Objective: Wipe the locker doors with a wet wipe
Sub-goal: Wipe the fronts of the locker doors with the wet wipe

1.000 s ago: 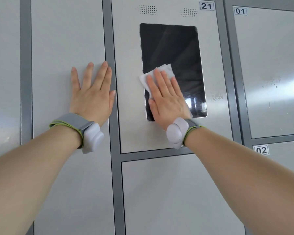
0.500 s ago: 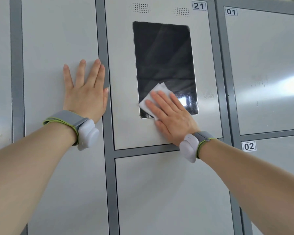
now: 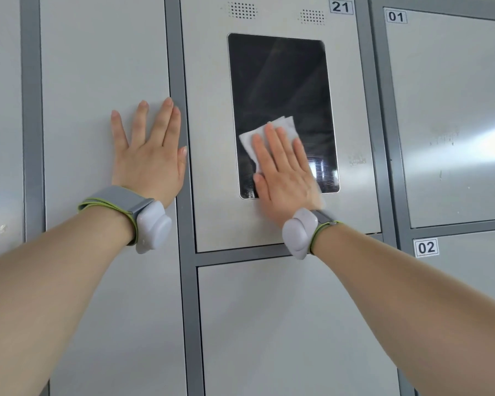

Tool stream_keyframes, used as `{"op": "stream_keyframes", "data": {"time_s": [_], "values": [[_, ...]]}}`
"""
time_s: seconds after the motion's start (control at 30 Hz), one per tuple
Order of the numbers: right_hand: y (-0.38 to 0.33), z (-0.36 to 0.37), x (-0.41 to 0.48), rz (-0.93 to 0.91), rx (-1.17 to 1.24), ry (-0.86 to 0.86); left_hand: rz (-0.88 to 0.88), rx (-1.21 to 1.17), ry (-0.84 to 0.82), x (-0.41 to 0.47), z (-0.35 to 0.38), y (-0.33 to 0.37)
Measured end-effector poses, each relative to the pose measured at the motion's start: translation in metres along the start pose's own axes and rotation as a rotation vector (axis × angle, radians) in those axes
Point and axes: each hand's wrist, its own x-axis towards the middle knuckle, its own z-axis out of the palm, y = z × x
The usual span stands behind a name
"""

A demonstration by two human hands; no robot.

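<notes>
Right hand (image 3: 287, 181) slid wet wipe (image 3: 247, 142) up screen (image 3: 277, 81), wipe's long axis rising rightward, fingers (image 3: 272, 147) straight pressing it, left hand (image 3: 149, 164) splayed.

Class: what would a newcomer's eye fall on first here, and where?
The black screen set in the door numbered 21, top centre, stands out most. The right hand presses a white wipe flat against its lower part, while the left hand rests flat on the neighbouring door, further left.

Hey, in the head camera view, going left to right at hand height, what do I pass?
First the left hand flat on a plain door → grey frame strip → right hand pressing the wet wipe on the dark screen → door 01.
</notes>
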Motion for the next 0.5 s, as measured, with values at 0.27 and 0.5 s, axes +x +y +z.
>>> {"op": "stream_keyframes", "data": {"time_s": [0.27,0.5], "values": [[-0.022,0.005,-0.010,-0.288,-0.005,-0.021,0.004,0.026,-0.016,0.000,-0.002,-0.002],[0.007,-0.002,-0.039,-0.415,-0.017,-0.102,-0.004,0.019,-0.018,-0.001,-0.003,-0.001]]}}
